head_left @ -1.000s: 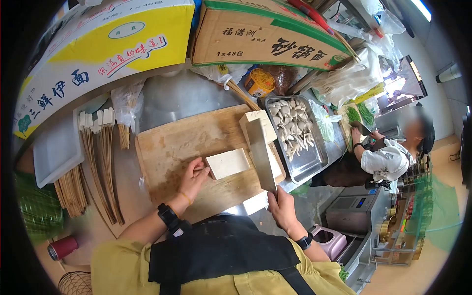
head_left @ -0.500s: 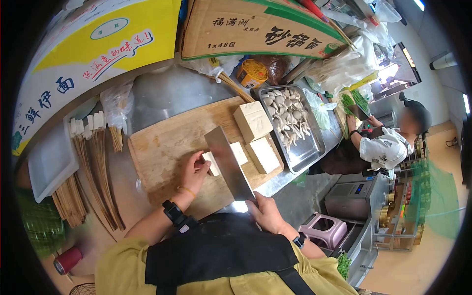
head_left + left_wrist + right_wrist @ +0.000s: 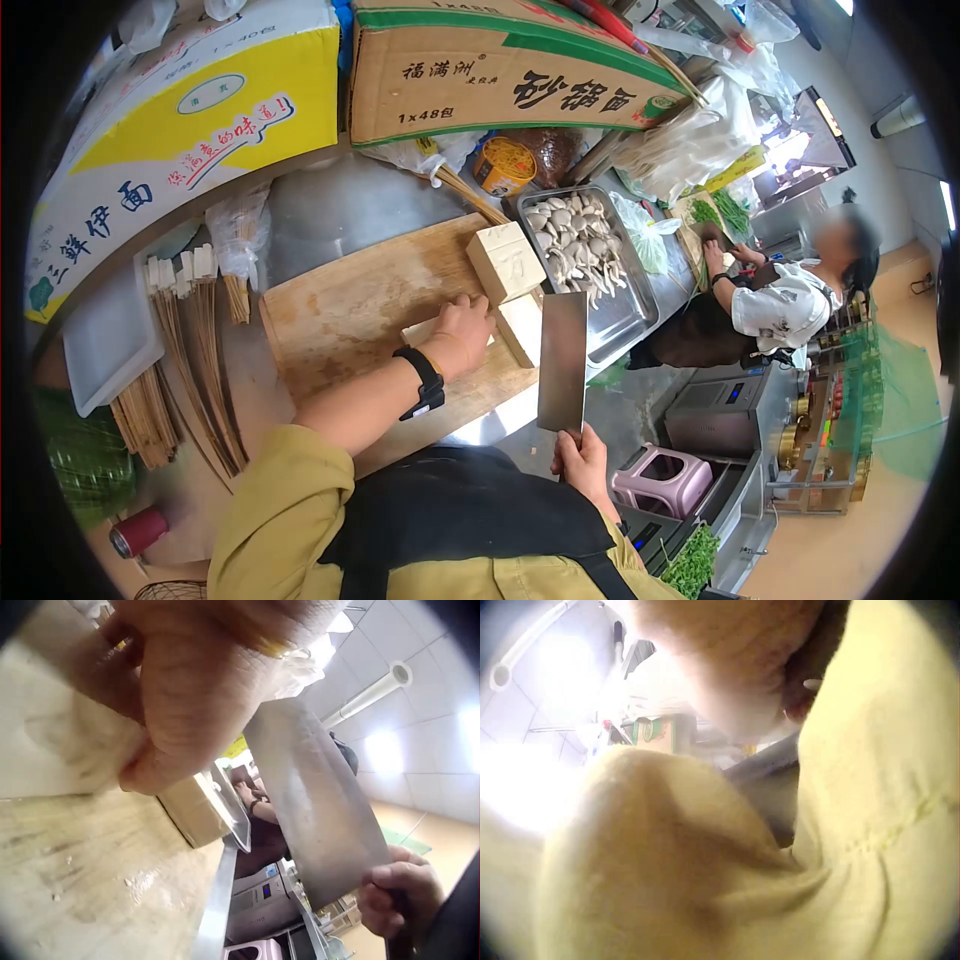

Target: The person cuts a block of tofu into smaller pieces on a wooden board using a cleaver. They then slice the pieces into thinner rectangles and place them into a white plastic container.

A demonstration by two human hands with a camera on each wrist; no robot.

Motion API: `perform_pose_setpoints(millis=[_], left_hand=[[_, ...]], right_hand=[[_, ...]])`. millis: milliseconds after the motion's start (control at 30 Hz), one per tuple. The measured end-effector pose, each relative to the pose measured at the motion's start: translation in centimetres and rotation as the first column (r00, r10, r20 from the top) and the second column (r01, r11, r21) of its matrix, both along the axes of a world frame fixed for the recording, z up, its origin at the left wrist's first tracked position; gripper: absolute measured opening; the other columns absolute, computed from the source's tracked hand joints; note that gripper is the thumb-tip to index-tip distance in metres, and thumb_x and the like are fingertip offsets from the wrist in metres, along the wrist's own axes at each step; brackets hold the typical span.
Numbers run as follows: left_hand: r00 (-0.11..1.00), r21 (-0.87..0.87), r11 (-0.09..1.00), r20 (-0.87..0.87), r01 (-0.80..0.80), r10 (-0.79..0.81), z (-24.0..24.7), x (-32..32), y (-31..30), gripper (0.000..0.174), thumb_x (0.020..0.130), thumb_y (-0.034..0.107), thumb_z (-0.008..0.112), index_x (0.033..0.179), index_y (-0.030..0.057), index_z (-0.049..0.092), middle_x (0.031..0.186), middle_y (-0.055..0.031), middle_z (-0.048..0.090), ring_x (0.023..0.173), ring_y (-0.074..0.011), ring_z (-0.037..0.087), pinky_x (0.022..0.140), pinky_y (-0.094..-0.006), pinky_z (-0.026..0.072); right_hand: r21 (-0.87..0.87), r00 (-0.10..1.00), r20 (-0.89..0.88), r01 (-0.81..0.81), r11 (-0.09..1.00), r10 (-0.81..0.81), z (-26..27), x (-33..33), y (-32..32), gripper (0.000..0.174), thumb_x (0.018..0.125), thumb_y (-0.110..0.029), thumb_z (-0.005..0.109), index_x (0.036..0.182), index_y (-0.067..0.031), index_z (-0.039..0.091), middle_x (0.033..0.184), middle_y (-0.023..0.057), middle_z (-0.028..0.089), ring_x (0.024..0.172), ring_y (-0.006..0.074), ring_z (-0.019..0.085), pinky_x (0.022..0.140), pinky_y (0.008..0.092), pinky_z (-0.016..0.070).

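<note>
On the wooden cutting board [image 3: 340,300] lies a white piece of tofu [image 3: 417,332], mostly covered by my left hand [image 3: 460,335]. In the left wrist view, that hand's thumb and fingers are bent about the tofu, thumb tip at its lower edge near the board. My right hand [image 3: 582,462] grips the handle of a cleaver [image 3: 563,360], its broad blade pointing away from me, right of the board. Two larger tofu blocks, an upper one [image 3: 507,262] and a nearer one [image 3: 519,328], sit at the board's right end. A sleeve fills most of the right wrist view.
A metal tray [image 3: 620,325] of mushrooms [image 3: 575,240] stands right of the board. Skewers [image 3: 205,350] with white pieces on their ends and a white plastic tray [image 3: 110,340] lie left. Cardboard boxes [image 3: 500,80] line the back. Another person [image 3: 780,300] works at the far right.
The cleaver stood across the tofu half a second ago; it has moved right, off the board. My left hand has moved right, from the tofu's left end to over it.
</note>
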State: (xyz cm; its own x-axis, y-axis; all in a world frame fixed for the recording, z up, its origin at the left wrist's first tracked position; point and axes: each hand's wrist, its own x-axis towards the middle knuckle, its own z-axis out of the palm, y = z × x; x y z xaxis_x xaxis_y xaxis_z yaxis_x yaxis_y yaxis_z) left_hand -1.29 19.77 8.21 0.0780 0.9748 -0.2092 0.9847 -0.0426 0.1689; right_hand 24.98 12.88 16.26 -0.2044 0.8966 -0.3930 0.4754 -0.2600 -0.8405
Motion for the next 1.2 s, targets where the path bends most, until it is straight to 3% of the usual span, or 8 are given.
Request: perform_pose_setpoints(millis=[167, 300, 400, 467, 600, 833, 1067, 1200], left_hand=[[0.936, 0.034, 0.947, 0.166, -0.32, 0.31, 3.1, -3.7, -1.6, 0.047, 0.078, 0.037, 0.066, 0.118, 0.0139, 0.061, 0.117, -0.0098, 0.056, 0.112, -0.0315, 0.053, 0.084, -0.0427, 0.0499], [0.746, -0.359, 0.732, 0.128, -0.579, 0.653, 5.6, -10.7, -4.0, 0.065, 0.083, 0.051, 0.054, 0.133, 0.0094, 0.049, 0.137, -0.0173, 0.048, 0.123, -0.0351, 0.049, 0.096, -0.0456, 0.0446], [0.739, -0.129, 0.752, 0.14, -0.647, 0.659, 3.2, -14.7, -6.5, 0.073, 0.079, 0.044, 0.062, 0.142, 0.0148, 0.04, 0.142, -0.0158, 0.044, 0.129, -0.0359, 0.043, 0.105, -0.0474, 0.036], [0.945, 0.073, 0.955, 0.179, -0.289, 0.272, 3.0, -16.2, -8.2, 0.076, 0.076, 0.035, 0.067, 0.144, 0.0178, 0.038, 0.142, -0.0136, 0.044, 0.132, -0.0348, 0.038, 0.11, -0.0495, 0.0286], [0.95, 0.197, 0.931, -0.12, 0.306, -0.287, 5.7, -14.3, -8.1, 0.074, 0.069, 0.019, 0.072, 0.138, 0.0168, 0.044, 0.135, -0.0087, 0.05, 0.136, -0.029, 0.033, 0.111, -0.0501, 0.0262], [0.802, 0.122, 0.793, -0.111, 0.597, -0.587, 2.6, -14.6, -5.6, 0.061, 0.07, 0.022, 0.071, 0.127, 0.0162, 0.051, 0.109, -0.0078, 0.056, 0.116, -0.0268, 0.048, 0.107, -0.0456, 0.0308], [0.982, 0.157, 0.976, 0.137, -0.148, 0.127, 3.1, -7.0, -6.2, 0.06, 0.065, 0.031, 0.076, 0.115, 0.0103, 0.05, 0.111, -0.0114, 0.054, 0.109, -0.0274, 0.05, 0.09, -0.0434, 0.0349], [0.965, 0.211, 0.948, 0.167, -0.236, 0.203, 2.2, -3.0, -5.4, 0.077, 0.067, 0.038, 0.076, 0.131, 0.007, 0.045, 0.116, -0.0139, 0.051, 0.111, -0.0319, 0.047, 0.095, -0.0442, 0.0336]], right_hand=[[0.029, 0.995, 0.033, -0.09, 0.996, 0.089, 0.1, 0.2, 0.6, 0.015, 0.094, -0.008, 0.053, 0.102, 0.0038, 0.057, 0.062, 0.0021, 0.055, 0.049, 0.0087, 0.053, 0.046, 0.0246, 0.0436], [0.033, 0.986, 0.016, -0.164, 0.986, 0.164, 0.1, -1.1, 1.7, 0.015, 0.093, -0.01, 0.054, 0.099, 0.004, 0.056, 0.061, 0.0026, 0.055, 0.049, 0.009, 0.055, 0.047, 0.0253, 0.0444], [0.011, 0.976, 0.029, -0.215, 0.977, 0.214, -0.5, -1.5, 2.2, 0.015, 0.093, -0.01, 0.055, 0.097, 0.0037, 0.056, 0.061, 0.0027, 0.055, 0.049, 0.0094, 0.055, 0.047, 0.0258, 0.0446], [0.001, 0.97, 0.048, -0.239, 0.971, 0.238, -0.9, -1.3, 2.5, 0.015, 0.093, -0.011, 0.056, 0.096, 0.0034, 0.056, 0.061, 0.0028, 0.055, 0.049, 0.0098, 0.056, 0.047, 0.0263, 0.0449], [-0.009, 0.951, 0.071, -0.3, 0.954, 0.299, -0.6, -1.3, 2.8, 0.015, 0.092, -0.012, 0.057, 0.094, 0.0032, 0.056, 0.062, 0.0043, 0.057, 0.049, 0.0113, 0.057, 0.048, 0.0272, 0.046], [-0.005, 0.938, 0.101, -0.333, 0.943, 0.331, -0.5, -1.8, 3.2, 0.016, 0.092, -0.012, 0.057, 0.091, 0.0036, 0.055, 0.063, 0.007, 0.058, 0.049, 0.0123, 0.058, 0.048, 0.0272, 0.0459], [-0.003, 0.938, 0.076, -0.339, 0.941, 0.338, -0.3, -1.9, 4.4, 0.017, 0.093, -0.012, 0.057, 0.088, 0.0035, 0.055, 0.06, 0.0046, 0.056, 0.049, 0.0118, 0.058, 0.047, 0.0272, 0.0452], [0.031, 0.912, 0.073, -0.406, 0.913, 0.403, 0.5, -3.3, 5.0, 0.018, 0.094, -0.014, 0.056, 0.091, 0.0039, 0.055, 0.062, 0.0053, 0.057, 0.05, 0.0125, 0.059, 0.048, 0.0276, 0.0464]])
